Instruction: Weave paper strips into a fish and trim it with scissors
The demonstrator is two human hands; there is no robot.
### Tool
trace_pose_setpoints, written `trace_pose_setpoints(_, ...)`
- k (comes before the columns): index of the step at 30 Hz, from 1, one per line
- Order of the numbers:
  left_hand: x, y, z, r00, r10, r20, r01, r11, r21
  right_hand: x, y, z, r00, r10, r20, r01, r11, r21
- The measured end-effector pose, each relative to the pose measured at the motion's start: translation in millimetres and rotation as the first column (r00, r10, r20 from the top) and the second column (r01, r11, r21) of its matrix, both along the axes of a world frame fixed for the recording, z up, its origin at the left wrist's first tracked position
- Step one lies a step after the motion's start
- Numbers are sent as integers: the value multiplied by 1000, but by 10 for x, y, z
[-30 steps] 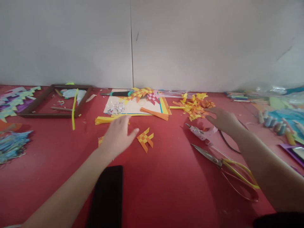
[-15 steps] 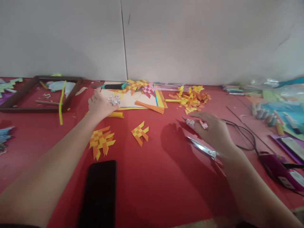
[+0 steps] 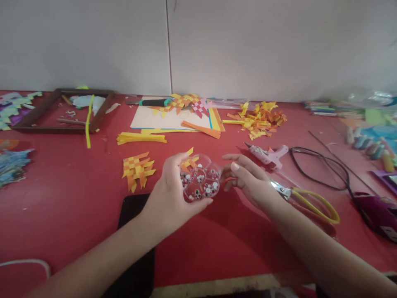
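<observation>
My left hand (image 3: 173, 188) is closed around a clear, flower-shaped compartment box of googly eyes (image 3: 200, 178), held above the middle of the red table. Just right of the box, my right hand (image 3: 248, 178) has its fingers apart and holds nothing. Partly hidden behind the box lies a woven yellow-and-orange paper fish (image 3: 190, 162). More woven paper fish (image 3: 136, 169) lie overlapping to the left of my left hand. Beyond my right hand a pink glue gun (image 3: 268, 156) rests on its side, and yellow-handled scissors (image 3: 310, 203) lie partly under my right forearm.
A black phone (image 3: 136, 248) lies under my left forearm. At the back are a brown frame (image 3: 58, 130), a cutter (image 3: 153, 102), paper sheets (image 3: 170, 120) and a heap of paper scraps (image 3: 257, 120). A black cable (image 3: 319, 182) loops on the right towards a magenta device (image 3: 375, 219).
My left hand has brought the googly-eye box from the paper sheets at the back to the middle, nearer me. My right hand has moved left, away from the glue gun.
</observation>
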State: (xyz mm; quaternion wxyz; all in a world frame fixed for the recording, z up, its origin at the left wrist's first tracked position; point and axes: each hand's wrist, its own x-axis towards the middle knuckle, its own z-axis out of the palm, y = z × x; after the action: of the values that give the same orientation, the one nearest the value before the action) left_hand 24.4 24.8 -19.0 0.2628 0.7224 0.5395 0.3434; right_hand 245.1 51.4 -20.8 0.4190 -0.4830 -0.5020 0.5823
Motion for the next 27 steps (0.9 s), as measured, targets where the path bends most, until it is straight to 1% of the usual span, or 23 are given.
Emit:
trace_pose_setpoints(2, 31, -112, -144, 998, -55, 40, 56, 998, -28, -57, -55, -37, 999, 46, 20, -46, 999, -13)
trace_pose_setpoints(4, 38, -140, -238, 984, -110, 140, 115, 993, -26, -77, -100, -58, 993, 62, 103, -64, 998, 20)
trace_pose_setpoints(6, 45, -132, -255, 943, -123, 309, 148, 987, -59, -77, -130, -60, 984, 44, 172, -55, 997, 61)
trace_pose_setpoints(7, 50, -125, -236, 906, -102, 412, 160, 981, -109, -74, -140, -56, 982, 27, 189, -43, 996, 83)
trace_pose_setpoints(8, 55, -119, -203, 854, -59, 516, 180, 965, -189, -69, -147, -50, 980, 12, 198, -34, 994, 107)
trace_pose_setpoints(9, 59, -114, -162, 791, -6, 612, 235, 927, -294, -65, -152, -43, 979, -1, 202, -26, 991, 132)
trace_pose_setpoints(10, 60, -112, -118, 728, 75, 682, 284, 872, -398, -61, -158, -37, 979, -10, 204, -22, 988, 154)
trace_pose_setpoints(11, 57, -110, -78, 690, 152, 707, 329, 804, -495, -58, -163, -33, 979, -15, 204, -21, 985, 173)
trace_pose_setpoints(12, 51, -108, -45, 673, 201, 712, 380, 731, -566, -58, -170, -31, 979, -17, 204, -23, 982, 190)
trace_pose_setpoints(13, 43, -106, -22, 658, 223, 719, 423, 681, -598, -59, -178, -33, 978, -15, 207, -28, 979, 203)
trace_pose_setpoints(14, 35, -104, -10, 648, 229, 726, 446, 659, -606, -61, -187, -37, 977, -10, 215, -37, 977, 212)
trace_pose_setpoints(16, 22, -94, -8, 655, 221, 722, 456, 646, -612, -66, -201, -54, 967, -9, 254, -53, 970, 238)
trace_pose_setpoints(17, 20, -89, -14, 667, 217, 713, 449, 646, -617, -66, -206, -63, 957, -23, 289, -60, 960, 273)
trace_pose_setpoints(18, 21, -83, -19, 680, 216, 701, 443, 641, -627, -62, -208, -71, 939, -52, 339, -69, 939, 337)
trace_pose_setpoints(19, 26, -78, -23, 689, 217, 692, 441, 632, -637, -55, -208, -75, 909, -107, 402, -87, 897, 434)
trace_pose_setpoints(20, 33, -74, -24, 697, 216, 684, 446, 616, -649, -43, -206, -74, 866, -181, 467, -124, 826, 550)
trace_pose_setpoints(21, 42, -71, -24, 700, 215, 681, 455, 600, -658, -30, -204, -67, 812, -257, 524, -193, 729, 657)
trace_pose_setpoints(22, 52, -70, -22, 702, 213, 680, 463, 589, -663, -15, -203, -53, 759, -321, 567, -284, 620, 731)
trace_pose_setpoints(23, 61, -69, -19, 704, 210, 678, 467, 581, -666, -1, -204, -34, 712, -360, 603, -381, 524, 762)
trace_pose_setpoints(24, 70, -70, -16, 707, 207, 676, 469, 578, -668, 10, -208, -11, 675, -373, 637, -466, 454, 759)
trace_pose_setpoints(25, 78, -70, -15, 711, 202, 674, 468, 579, -667, 16, -216, 16, 648, -358, 672, -534, 416, 736)
trace_pose_setpoints(26, 83, -71, -13, 714, 196, 672, 466, 582, -666, 16, -227, 42, 628, -331, 705, -582, 401, 707)
trace_pose_setpoints(27, 86, -71, -13, 720, 189, 668, 465, 582, -667, 12, -241, 68, 611, -306, 730, -612, 402, 681)
